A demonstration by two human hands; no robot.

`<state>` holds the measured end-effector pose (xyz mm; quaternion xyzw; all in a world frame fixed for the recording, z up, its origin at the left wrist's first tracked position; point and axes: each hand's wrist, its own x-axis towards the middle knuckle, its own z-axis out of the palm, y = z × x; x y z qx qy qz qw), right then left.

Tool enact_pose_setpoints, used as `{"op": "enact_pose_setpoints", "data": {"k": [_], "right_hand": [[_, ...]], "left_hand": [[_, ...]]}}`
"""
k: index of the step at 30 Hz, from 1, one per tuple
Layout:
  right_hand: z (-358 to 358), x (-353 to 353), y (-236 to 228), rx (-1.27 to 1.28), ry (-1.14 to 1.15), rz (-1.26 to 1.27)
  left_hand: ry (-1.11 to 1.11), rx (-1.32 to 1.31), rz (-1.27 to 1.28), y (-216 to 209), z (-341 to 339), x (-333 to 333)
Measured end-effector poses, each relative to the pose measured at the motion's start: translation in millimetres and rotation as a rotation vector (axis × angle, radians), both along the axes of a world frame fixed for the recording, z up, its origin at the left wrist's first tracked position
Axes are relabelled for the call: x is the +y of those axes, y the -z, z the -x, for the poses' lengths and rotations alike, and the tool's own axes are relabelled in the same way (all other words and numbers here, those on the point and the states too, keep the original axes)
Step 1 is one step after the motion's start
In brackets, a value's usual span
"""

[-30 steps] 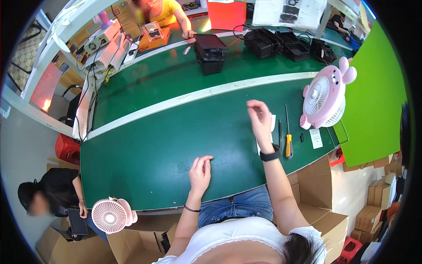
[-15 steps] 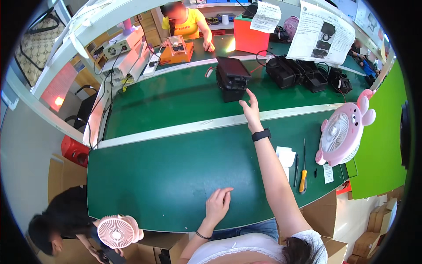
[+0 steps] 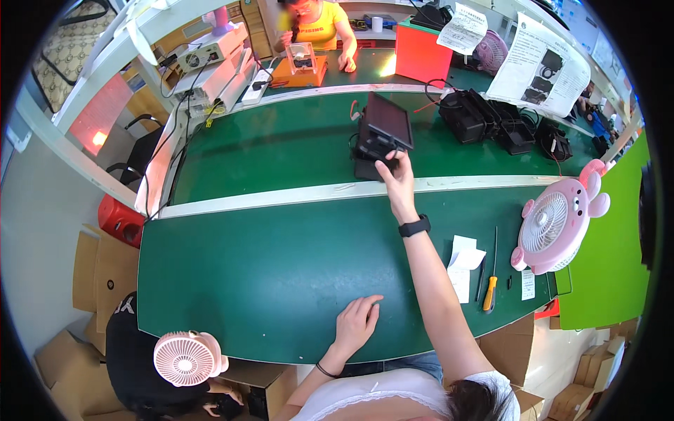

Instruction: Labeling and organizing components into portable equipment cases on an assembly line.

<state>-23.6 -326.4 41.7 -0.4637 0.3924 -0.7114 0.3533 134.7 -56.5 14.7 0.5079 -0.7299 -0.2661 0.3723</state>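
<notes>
On the far side of the white divider, my right hand (image 3: 399,186) has its thumb and fingers around the near lower edge of a black device with a flat, screen-like panel (image 3: 387,121). The device is tilted over a dark block or base, and I cannot tell whether they are joined. Flat on the green table (image 3: 267,281) near its front edge lies my left hand (image 3: 357,326), fingers stretched out and holding nothing. To the right of my right forearm are white paper slips (image 3: 463,265) and a screwdriver with a yellow handle (image 3: 490,295).
A low white divider (image 3: 295,200) crosses the tabletop. Several black devices with cables (image 3: 477,118) stand at the far right. A pink animal-shaped fan (image 3: 551,223) is on the right, a small pink fan (image 3: 186,359) at the lower left. Two other people are nearby, one across, one bending lower left.
My right hand has closed on the black device, which has tilted up. The view has shifted slightly. My left hand stays on the table; the person at lower left has bent lower.
</notes>
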Motion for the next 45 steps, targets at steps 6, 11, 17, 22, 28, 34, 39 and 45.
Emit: {"op": "enact_pose_setpoints", "data": {"k": [6, 11, 17, 22, 28, 34, 39, 45], "right_hand": [[12, 92, -35, -0.169, -0.129, -0.056], [32, 155, -46, -0.388, -0.319, -0.099], [43, 227, -34, -0.494, -0.56, -0.297], [54, 268, -44, -0.523, -0.583, -0.426], [86, 295, -28, -0.595, -0.718, -0.509], [98, 278, -15, -0.574, -0.729, -0.472], [101, 263, -15, -0.529, -0.739, -0.461], [92, 259, -16, -0.374, -0.533, -0.56]], "left_hand": [[-0.022, 0.028, 0.033, 1, 0, 10], [-0.161, 0.191, 0.158, 2, -4, 13], [-0.325, 0.062, 0.455, -8, -14, 24], [-0.249, -0.004, 0.605, -22, -19, 36], [0.055, -0.233, 0.531, -35, -7, 56], [0.099, -0.323, 0.549, -51, -3, 51], [0.104, -0.328, 0.557, -45, -4, 48], [0.036, 0.054, 0.555, -59, -19, 63]]}}
